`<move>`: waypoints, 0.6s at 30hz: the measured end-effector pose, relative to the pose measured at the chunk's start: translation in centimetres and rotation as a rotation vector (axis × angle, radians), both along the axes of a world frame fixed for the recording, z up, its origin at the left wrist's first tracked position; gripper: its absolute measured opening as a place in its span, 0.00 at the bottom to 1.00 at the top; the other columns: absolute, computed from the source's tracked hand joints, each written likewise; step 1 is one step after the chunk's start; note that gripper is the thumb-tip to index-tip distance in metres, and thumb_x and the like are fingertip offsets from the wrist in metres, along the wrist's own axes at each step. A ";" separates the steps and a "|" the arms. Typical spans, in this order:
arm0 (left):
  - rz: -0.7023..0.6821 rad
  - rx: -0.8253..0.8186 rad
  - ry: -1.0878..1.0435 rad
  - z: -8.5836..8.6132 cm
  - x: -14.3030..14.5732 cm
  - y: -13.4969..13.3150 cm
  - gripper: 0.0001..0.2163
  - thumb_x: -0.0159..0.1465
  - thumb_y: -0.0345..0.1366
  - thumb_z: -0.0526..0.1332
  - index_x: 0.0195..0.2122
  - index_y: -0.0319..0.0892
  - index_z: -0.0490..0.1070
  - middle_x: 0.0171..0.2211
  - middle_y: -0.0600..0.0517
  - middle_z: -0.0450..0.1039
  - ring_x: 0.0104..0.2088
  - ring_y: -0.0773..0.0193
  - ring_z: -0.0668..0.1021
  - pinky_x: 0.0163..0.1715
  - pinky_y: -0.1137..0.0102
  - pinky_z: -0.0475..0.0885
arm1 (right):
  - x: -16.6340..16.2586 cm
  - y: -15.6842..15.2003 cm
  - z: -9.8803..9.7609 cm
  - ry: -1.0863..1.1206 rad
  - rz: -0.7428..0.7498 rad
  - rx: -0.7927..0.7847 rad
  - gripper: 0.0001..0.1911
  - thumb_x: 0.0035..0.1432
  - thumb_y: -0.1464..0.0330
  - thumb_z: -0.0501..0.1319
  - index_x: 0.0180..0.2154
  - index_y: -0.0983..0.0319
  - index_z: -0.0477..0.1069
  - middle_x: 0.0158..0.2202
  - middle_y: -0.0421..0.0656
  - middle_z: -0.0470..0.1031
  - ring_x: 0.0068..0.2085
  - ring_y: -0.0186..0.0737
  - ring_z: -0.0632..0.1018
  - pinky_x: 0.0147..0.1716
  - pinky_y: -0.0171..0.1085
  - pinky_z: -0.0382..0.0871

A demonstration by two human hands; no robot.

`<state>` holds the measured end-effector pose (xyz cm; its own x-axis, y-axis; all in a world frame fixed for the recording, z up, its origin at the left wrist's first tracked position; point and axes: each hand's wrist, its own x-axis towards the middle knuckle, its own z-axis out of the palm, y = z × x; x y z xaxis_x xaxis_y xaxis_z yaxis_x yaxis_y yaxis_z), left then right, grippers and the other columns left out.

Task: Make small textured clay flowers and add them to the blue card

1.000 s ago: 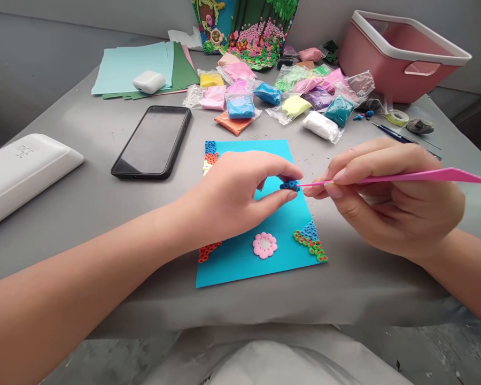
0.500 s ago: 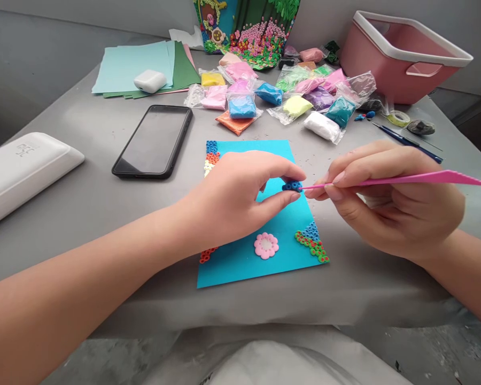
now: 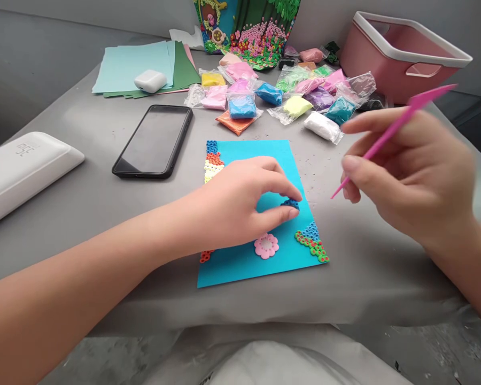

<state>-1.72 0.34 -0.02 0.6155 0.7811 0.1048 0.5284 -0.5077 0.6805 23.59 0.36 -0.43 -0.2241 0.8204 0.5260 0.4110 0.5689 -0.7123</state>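
Note:
Between the thumb and fingertip of my left hand [image 3: 260,200] is a small dark blue clay piece [image 3: 291,203] dotted with ring marks. That hand is over a bright blue card [image 3: 240,270]. A pink clay flower [image 3: 266,246] with a pale centre lies on the card just below it. Blue, green and red clay dots [image 3: 312,241] cover the right lower corner, and coloured clay dots [image 3: 214,160] run down the left edge, partly hidden by my hand. Right of the card, my right hand [image 3: 404,166] grips a pink modelling tool [image 3: 388,133], its thin tip pointing down-left in the air.
A black phone [image 3: 154,141] and a white device [image 3: 28,171] with a digital display lie on the left. Bagged clay packets [image 3: 240,106] spread across the back, beside a pink basket [image 3: 379,64]. Paper sheets [image 3: 132,64] hold a white earphone case [image 3: 150,81]. A decorated clay picture [image 3: 248,35] stands behind.
My right hand has drawn the tool away to the right and tilted it steeply; its tip was touching the blue piece. My left hand has lowered slightly toward the card.

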 end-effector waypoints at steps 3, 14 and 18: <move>-0.071 -0.073 0.123 0.3 -0.3 0.1 0.12 0.71 0.42 0.65 0.49 0.49 0.88 0.44 0.49 0.79 0.46 0.56 0.80 0.47 0.64 0.74 | 1.1 1.1 0.3 -0.441 -0.014 -0.264 0.22 0.63 0.71 0.67 0.59 0.59 0.78 0.22 0.34 0.76 0.20 0.38 0.74 0.20 0.38 0.64; 0.150 -0.181 -0.065 0.0 -0.2 1.0 0.22 0.72 0.34 0.54 0.63 0.48 0.77 0.57 0.51 0.82 0.61 0.53 0.80 0.60 0.60 0.77 | 0.1 0.2 -0.7 -0.606 -0.095 0.247 0.09 0.71 0.70 0.63 0.43 0.58 0.83 0.27 0.41 0.80 0.26 0.39 0.75 0.28 0.40 0.64; 0.287 -0.268 -0.381 0.2 0.3 1.1 0.22 0.72 0.29 0.58 0.66 0.46 0.74 0.60 0.50 0.82 0.55 0.56 0.85 0.60 0.60 0.81 | -0.8 -0.3 -0.6 -0.439 0.028 0.347 0.09 0.73 0.73 0.63 0.45 0.55 0.81 0.33 0.39 0.83 0.26 0.33 0.76 0.28 0.38 0.68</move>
<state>-1.41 1.47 0.19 0.3309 0.9422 0.0529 0.3110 -0.1617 0.9365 22.79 0.07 -0.98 -0.5022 0.6062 0.6167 0.6082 0.7545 -0.2464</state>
